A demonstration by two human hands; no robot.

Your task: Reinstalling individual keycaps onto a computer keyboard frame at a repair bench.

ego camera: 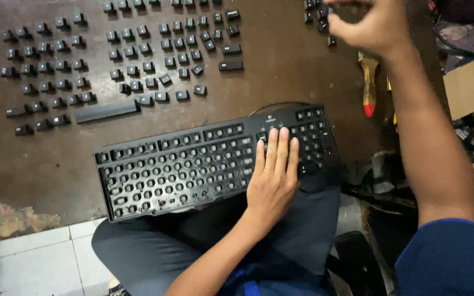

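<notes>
Roughly ninety keycaps (133,68), one keyboard (193,164), two hands.

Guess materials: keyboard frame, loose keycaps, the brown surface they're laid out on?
Keyboard frame: black moulded plastic, likely, with a matte sheen and crisp key wells. Loose keycaps: same-looking black plastic with slight gloss. Brown surface: worn and scuffed, possibly painted wood or laminate; unclear. Left hand rests on the frame.

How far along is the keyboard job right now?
Done: the keyboard looks stripped bare, and keycaps lie in rows on the brown table. In hand: left hand lies flat on the keyboard; right hand reaches toward the far keycaps. Left: no caps are back on.
</notes>
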